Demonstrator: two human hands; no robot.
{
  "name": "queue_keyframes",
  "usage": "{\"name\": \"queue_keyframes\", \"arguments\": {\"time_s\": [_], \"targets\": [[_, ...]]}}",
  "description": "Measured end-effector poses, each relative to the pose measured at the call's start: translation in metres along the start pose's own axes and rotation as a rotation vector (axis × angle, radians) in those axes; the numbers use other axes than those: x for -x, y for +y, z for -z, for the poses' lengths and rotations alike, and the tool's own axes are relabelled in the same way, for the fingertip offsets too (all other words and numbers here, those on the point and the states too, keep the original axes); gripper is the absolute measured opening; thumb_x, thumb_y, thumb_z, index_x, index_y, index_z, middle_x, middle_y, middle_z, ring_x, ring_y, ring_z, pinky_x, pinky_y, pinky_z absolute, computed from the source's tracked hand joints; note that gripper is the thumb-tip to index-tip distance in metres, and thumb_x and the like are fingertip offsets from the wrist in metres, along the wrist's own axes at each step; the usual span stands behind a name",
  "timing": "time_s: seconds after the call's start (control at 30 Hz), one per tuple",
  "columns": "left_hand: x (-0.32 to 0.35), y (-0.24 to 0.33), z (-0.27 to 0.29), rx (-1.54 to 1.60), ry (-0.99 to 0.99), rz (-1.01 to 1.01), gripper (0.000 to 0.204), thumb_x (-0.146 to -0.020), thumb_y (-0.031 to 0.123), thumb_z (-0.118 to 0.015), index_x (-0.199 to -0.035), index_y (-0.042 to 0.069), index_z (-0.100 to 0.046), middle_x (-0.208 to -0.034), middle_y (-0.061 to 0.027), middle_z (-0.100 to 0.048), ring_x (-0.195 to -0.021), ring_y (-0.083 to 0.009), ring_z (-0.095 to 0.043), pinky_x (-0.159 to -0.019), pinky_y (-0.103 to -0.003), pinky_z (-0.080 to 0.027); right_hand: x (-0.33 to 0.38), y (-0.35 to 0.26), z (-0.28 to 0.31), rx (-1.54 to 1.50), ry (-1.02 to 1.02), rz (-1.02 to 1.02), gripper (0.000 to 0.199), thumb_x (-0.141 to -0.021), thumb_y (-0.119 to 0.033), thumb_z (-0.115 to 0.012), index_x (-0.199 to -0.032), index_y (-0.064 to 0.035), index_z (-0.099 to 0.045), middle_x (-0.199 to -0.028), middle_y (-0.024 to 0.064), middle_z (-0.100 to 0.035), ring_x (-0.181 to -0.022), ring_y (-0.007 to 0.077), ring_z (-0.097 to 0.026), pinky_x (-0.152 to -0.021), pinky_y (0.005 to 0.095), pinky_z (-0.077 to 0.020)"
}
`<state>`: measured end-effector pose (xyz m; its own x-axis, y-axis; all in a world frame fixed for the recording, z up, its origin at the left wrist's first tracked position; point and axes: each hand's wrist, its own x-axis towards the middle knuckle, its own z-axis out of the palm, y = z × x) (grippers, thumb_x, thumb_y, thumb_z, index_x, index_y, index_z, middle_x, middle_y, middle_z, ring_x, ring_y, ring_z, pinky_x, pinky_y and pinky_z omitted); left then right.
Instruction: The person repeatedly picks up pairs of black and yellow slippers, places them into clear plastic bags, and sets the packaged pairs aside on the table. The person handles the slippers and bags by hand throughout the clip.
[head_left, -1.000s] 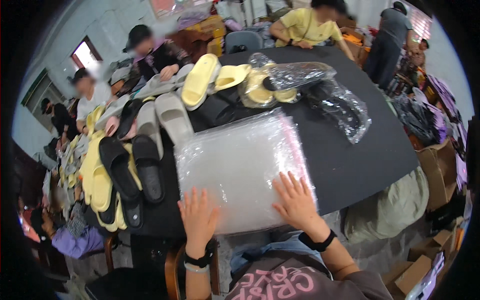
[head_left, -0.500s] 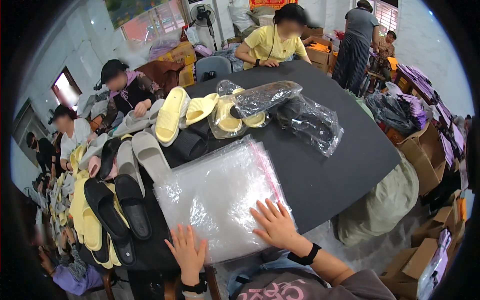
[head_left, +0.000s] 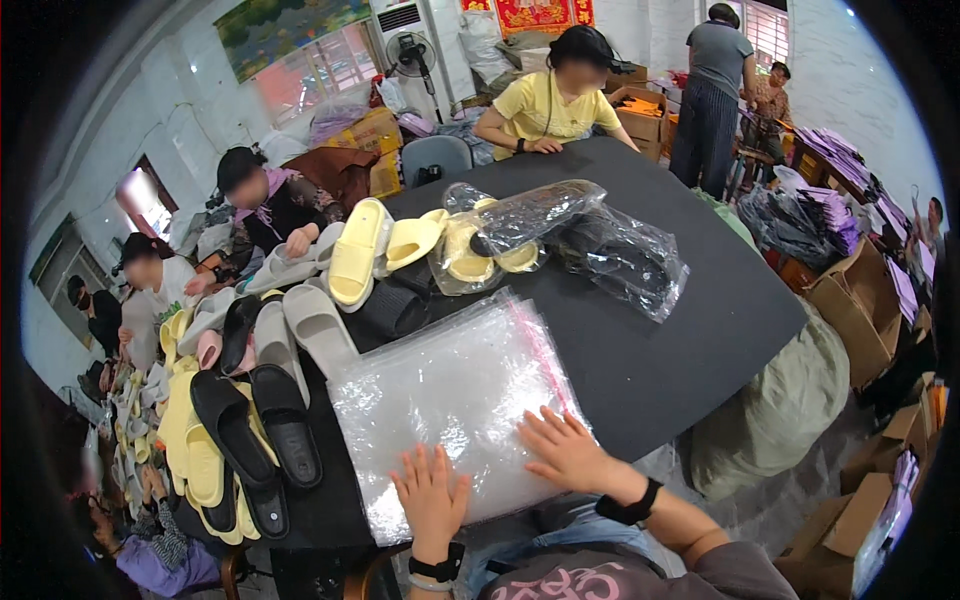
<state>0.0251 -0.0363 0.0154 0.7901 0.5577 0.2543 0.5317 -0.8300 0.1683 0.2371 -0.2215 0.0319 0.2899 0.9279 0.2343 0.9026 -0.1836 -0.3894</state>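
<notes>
A stack of clear plastic bags (head_left: 440,390) with a pink strip along the right side lies at the near edge of the black table. My left hand (head_left: 432,492) rests flat on the stack's lower left part, fingers spread. On its lower right part lies my right hand (head_left: 572,448), also flat with fingers apart. Left of the bags, a grey slide sandal (head_left: 318,330) touches their upper corner. Close by sit black slides (head_left: 285,425) and yellow slides (head_left: 203,465). Beyond the stack lie a yellow pair in clear plastic (head_left: 470,255) and a black pair in clear plastic (head_left: 625,250).
The black table (head_left: 700,330) stretches away to the right. A large pale green sack (head_left: 775,425) stands beside its right edge, with cardboard boxes (head_left: 850,310) further right. A person in yellow (head_left: 550,110) is at the far edge; others work among slides on the left.
My left hand has shifted right and inward over the bags, from their left edge. The right hand stays flat on them. The whole view has also shifted slightly.
</notes>
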Motion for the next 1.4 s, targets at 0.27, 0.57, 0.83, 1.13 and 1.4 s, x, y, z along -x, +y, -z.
{"name": "queue_keyframes", "arguments": {"time_s": [0.27,0.57,0.83,1.13,1.4], "targets": [[0.006,-0.002,0.000,-0.009,0.038,0.030,0.068,-0.096,0.052,-0.054,-0.149,0.010,-0.046,-0.155,-0.0225,-0.038,-0.143,-0.0463,-0.033,-0.117,-0.065,-0.013,-0.041,0.100,0.170,0.066,0.246,-0.178,0.067,-0.089,-0.023,-0.072,-0.144,0.0011,-0.045,-0.149,0.0238,-0.045,-0.139,0.0373,-0.043,-0.115,0.0441,-0.0359],[0.001,0.004,0.001,-0.008,0.086,-0.004,0.067,-0.098,0.057,-0.048,-0.150,0.015,-0.045,-0.154,-0.0201,-0.040,-0.142,-0.0433,-0.035,-0.115,-0.065,-0.018,-0.046,0.372,0.189,0.065,0.277,-0.570,0.080,-0.082,-0.025,-0.078,-0.150,-0.0055,-0.040,-0.149,0.0210,-0.047,-0.138,0.0378,-0.045,-0.114,0.0426,-0.0376],[0.009,0.001,-0.001,-0.006,0.127,0.026,0.068,-0.098,0.058,-0.047,-0.153,0.019,-0.041,-0.155,-0.0180,-0.039,-0.144,-0.0415,-0.034,-0.116,-0.063,-0.016,-0.080,0.388,0.134,0.061,0.421,-0.532,0.042,-0.082,-0.017,-0.075,-0.118,-0.0004,-0.060,-0.104,0.0179,-0.069,-0.086,0.0310,-0.067,-0.077,0.0415,-0.0515],[0.014,-0.001,0.003,-0.022,0.160,0.026,0.066,-0.098,0.056,-0.048,-0.152,0.018,-0.043,-0.153,-0.0188,-0.041,-0.143,-0.0409,-0.035,-0.116,-0.063,-0.017,-0.074,0.331,0.174,0.266,0.436,-0.361,0.010,-0.094,-0.005,-0.063,-0.094,0.0023,-0.057,-0.090,0.0139,-0.056,-0.087,0.0211,-0.059,-0.077,0.0327,-0.0471],[0.008,0.001,0.005,-0.013,0.140,0.027,0.066,-0.097,0.055,-0.051,-0.150,0.014,-0.045,-0.152,-0.0202,-0.043,-0.142,-0.0415,-0.036,-0.115,-0.064,-0.018,-0.020,0.325,0.276,-0.505,0.690,-0.325,0.046,-0.105,-0.026,-0.055,-0.141,0.0022,-0.049,-0.124,0.0119,-0.066,-0.115,0.0199,-0.063,-0.102,0.0297,-0.0455]]}}
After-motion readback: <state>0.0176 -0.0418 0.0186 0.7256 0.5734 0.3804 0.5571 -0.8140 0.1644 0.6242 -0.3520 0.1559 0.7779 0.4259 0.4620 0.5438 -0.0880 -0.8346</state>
